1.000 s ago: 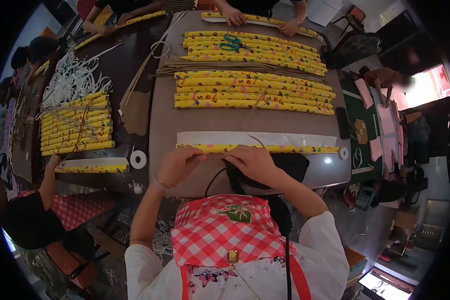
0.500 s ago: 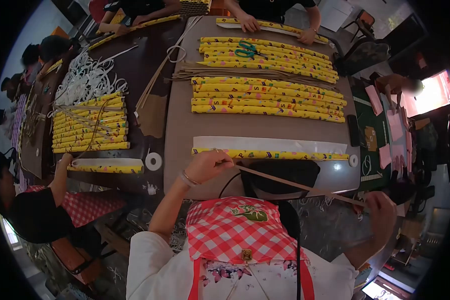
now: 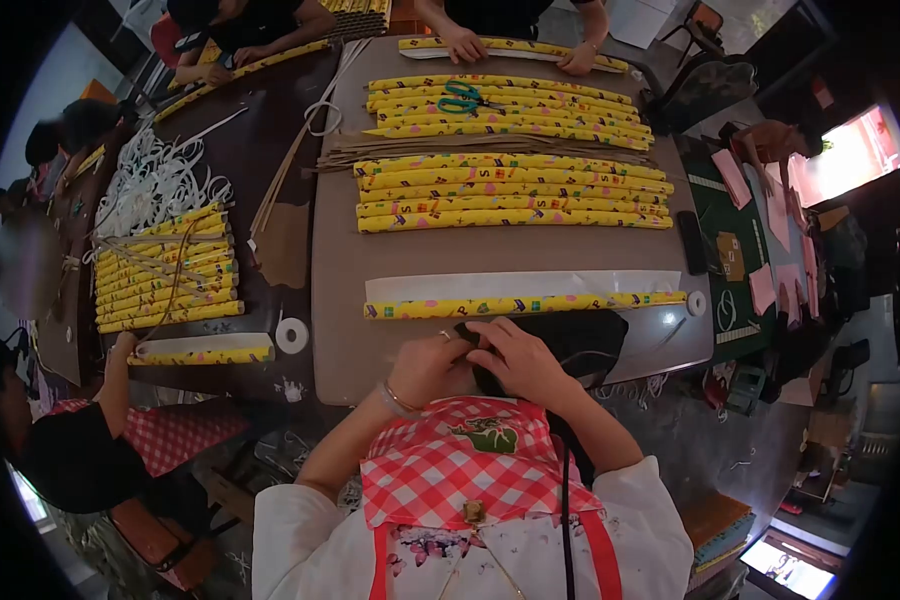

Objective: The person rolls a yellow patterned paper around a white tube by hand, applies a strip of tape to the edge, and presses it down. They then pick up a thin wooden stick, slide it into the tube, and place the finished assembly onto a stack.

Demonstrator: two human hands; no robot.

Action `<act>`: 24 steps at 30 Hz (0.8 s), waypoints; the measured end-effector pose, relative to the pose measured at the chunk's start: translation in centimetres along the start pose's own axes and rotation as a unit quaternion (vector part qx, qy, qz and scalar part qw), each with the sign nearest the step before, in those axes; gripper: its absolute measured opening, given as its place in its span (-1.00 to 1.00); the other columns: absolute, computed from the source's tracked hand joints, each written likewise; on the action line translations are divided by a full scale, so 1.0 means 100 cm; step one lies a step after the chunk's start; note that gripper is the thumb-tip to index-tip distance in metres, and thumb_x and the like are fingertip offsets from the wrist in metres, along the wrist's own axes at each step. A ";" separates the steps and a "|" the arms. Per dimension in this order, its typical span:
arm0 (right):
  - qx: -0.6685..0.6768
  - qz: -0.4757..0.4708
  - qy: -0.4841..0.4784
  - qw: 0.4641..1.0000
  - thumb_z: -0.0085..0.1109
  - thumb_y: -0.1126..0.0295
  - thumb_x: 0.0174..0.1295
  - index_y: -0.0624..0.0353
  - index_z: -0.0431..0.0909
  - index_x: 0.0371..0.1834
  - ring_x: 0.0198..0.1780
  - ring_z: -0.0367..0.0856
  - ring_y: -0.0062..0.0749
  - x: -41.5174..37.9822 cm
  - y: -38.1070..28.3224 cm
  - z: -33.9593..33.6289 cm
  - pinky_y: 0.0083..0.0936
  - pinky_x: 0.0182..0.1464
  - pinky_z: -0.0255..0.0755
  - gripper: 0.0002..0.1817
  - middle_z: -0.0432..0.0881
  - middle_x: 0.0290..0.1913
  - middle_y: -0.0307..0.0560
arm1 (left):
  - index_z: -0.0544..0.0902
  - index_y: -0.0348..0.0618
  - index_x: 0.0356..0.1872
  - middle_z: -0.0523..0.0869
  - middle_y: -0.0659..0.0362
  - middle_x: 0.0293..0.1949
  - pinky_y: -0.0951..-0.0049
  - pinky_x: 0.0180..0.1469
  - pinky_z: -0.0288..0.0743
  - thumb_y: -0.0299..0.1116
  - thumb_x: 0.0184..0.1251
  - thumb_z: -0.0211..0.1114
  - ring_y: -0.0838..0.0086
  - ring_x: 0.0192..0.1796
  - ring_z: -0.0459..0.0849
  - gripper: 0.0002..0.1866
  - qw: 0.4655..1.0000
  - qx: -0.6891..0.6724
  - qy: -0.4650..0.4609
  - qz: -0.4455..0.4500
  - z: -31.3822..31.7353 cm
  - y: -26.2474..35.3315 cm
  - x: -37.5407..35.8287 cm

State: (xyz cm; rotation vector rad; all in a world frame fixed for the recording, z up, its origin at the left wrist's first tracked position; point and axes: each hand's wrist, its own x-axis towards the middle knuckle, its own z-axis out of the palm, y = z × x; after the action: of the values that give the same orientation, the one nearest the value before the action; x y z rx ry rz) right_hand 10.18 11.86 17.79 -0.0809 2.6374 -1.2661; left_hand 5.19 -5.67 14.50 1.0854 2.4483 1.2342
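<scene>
My left hand (image 3: 430, 368) and my right hand (image 3: 512, 358) meet at the table's front edge, above the red checked apron (image 3: 420, 450). Both have bent fingers closed around something small and dark, too hidden to name. Just beyond them lies a partly rolled yellow patterned sheet (image 3: 530, 304), its white inner side (image 3: 520, 284) showing along the back. A black item (image 3: 595, 345) rests under and to the right of my right hand. At the right end of the yellow roll stands a white tape roll (image 3: 696, 303).
Yellow rolls (image 3: 515, 190), brown strips (image 3: 470, 150) and teal-handled scissors (image 3: 460, 98) lie farther back. A co-worker's hands (image 3: 465, 44) hold a roll opposite. At left are more rolls (image 3: 170, 290), white ribbon scraps (image 3: 155, 185) and another worker's arm (image 3: 118, 375).
My right hand has come in from the far right to meet my left. The light strip stretched between them is no longer visible. The whole view has shifted slightly.
</scene>
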 end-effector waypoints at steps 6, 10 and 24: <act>-0.082 -0.210 -0.027 0.974 0.18 0.23 0.18 0.17 0.46 0.02 -0.11 0.52 -0.11 0.030 0.016 0.020 -0.32 -0.13 0.44 -0.61 0.53 -0.18 -0.02 | 0.65 -0.08 -0.29 0.65 0.08 -0.43 0.26 -0.36 0.51 -0.34 0.13 0.30 0.14 -0.37 0.64 -0.86 0.997 0.011 -0.001 -0.080 -0.018 -0.016 -0.016; 0.064 -0.085 -0.103 0.989 0.15 0.37 0.18 0.23 0.57 -0.14 -0.23 0.56 -0.08 0.032 0.021 0.022 -0.35 -0.18 0.44 -0.77 0.55 -0.25 0.02 | 0.65 -0.09 -0.27 0.65 0.06 -0.43 0.28 -0.36 0.51 -0.34 0.15 0.30 0.13 -0.38 0.64 -0.85 0.994 -0.020 -0.018 -0.108 -0.020 -0.033 -0.029; 0.153 0.005 -0.175 0.973 0.11 0.38 0.28 0.28 0.51 -0.10 -0.27 0.51 -0.53 0.076 0.023 0.037 -0.59 -0.23 0.41 -0.78 0.57 -0.26 -0.16 | 0.66 -0.21 -0.26 0.65 0.23 -0.49 0.61 -0.41 0.40 -0.35 0.28 0.28 0.68 -0.47 0.53 -0.85 0.955 -0.168 0.065 -0.235 -0.044 -0.083 -0.044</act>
State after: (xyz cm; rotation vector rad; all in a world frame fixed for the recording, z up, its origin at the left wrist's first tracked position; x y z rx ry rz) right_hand 3.65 9.38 12.52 -0.2191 2.1229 -1.4838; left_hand 1.97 -14.62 10.36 0.3160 2.2724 1.5043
